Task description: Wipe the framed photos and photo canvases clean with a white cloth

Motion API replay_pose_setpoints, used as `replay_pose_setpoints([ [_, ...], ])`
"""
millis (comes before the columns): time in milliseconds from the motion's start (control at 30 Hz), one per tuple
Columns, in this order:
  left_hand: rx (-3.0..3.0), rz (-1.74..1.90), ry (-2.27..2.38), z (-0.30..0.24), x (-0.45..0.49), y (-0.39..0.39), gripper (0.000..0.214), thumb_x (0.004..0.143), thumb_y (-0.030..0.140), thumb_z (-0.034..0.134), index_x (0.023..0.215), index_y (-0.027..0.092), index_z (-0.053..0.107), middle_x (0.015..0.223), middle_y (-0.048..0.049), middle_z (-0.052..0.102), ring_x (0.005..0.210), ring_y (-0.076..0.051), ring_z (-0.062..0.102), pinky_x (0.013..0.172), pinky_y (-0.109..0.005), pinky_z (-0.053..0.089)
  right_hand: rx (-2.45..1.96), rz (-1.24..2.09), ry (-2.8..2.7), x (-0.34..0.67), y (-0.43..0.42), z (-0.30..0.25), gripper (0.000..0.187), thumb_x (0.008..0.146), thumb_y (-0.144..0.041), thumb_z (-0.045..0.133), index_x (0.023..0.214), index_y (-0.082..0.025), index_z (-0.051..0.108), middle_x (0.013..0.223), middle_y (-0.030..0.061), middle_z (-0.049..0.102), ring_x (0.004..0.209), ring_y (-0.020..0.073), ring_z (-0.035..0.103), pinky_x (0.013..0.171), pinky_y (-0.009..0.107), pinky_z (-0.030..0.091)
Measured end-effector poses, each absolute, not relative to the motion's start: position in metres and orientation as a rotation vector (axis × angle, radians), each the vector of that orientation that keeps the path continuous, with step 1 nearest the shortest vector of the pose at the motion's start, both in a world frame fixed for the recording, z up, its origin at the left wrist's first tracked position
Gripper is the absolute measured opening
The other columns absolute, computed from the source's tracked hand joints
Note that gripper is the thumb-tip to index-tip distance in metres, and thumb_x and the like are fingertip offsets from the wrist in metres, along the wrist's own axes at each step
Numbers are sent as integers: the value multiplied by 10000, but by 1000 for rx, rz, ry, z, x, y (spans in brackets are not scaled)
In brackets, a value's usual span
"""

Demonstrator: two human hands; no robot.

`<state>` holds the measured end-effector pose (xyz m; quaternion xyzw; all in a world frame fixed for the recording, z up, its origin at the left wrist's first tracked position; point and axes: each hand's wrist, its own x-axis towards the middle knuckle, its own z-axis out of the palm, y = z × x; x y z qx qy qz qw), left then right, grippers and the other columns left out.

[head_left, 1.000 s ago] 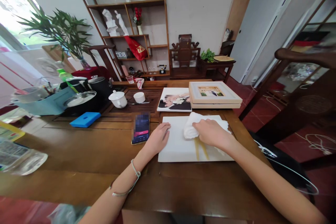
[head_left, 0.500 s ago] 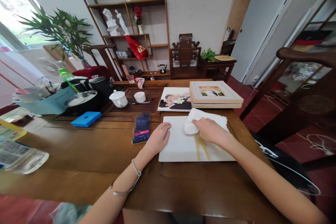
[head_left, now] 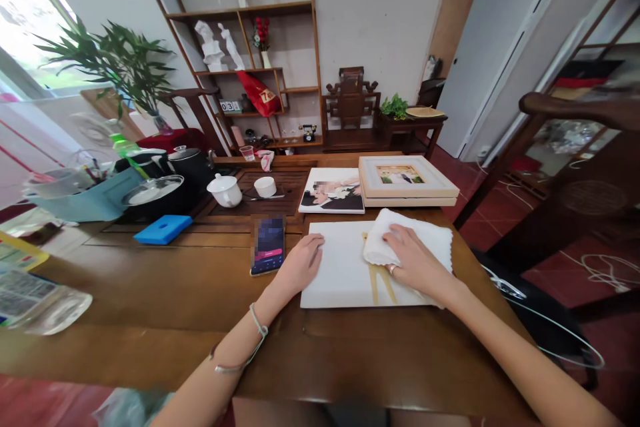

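A white flat canvas board [head_left: 340,273] with a thin yellow-brown mark lies on the wooden table [head_left: 165,293] in front of me. My right hand [head_left: 417,263] presses a folded white cloth [head_left: 400,240] onto the board's right half, fingers curled over it. My left hand [head_left: 299,265] rests on the board's left edge, fingers loosely curled, holding it down. A phone [head_left: 268,243] lies just left of that hand.
Behind the board lie a photo print [head_left: 333,190] and stacked picture frames [head_left: 406,180]. A tea tray with a white teapot [head_left: 225,190] and cup [head_left: 265,185], a blue sponge [head_left: 163,229], kettles and a plastic bag [head_left: 40,300] fill the left side. A chair stands at right.
My right hand has slid the cloth to the right and slightly toward me across the board. The left hand has stayed on the board's left edge.
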<state>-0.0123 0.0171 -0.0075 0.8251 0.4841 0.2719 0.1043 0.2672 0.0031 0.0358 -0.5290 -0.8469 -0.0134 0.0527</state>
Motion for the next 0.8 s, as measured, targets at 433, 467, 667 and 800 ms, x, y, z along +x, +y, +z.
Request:
replay_pose_setpoints([
  [433,2426,817,1431,-7,-13,16,285,922,139,420,1136,133,608,1207,-146,620,1157,-253,581,1022,-461,474,-952,113,-2813,259,-15,25,631,661,-99,553,1291,-82,544,1479,202,405,1426,335,220,1159,516,183],
  [467,2424,813,1431,-7,-13,16,284,923,142,420,1134,130,609,1208,-148,621,1156,-253,582,1023,-460,473,-966,123,-2797,262,-10,25,651,662,-103,551,1312,-97,534,1490,187,397,1428,320,224,1161,524,166],
  [667,2424,833,1422,-7,-13,17,273,913,144,433,1110,141,621,1189,-137,633,1143,-257,593,1019,-465,479,-1326,93,-2624,278,16,27,765,661,-65,465,1418,-171,444,1516,108,381,1439,273,212,1155,577,117],
  [800,2422,843,1422,-8,-13,17,278,911,142,434,1115,140,623,1197,-138,628,1147,-253,592,1018,-451,482,-1161,89,-2744,267,-2,29,707,656,-99,502,1362,-60,495,1468,206,422,1423,335,234,1146,539,206],
])
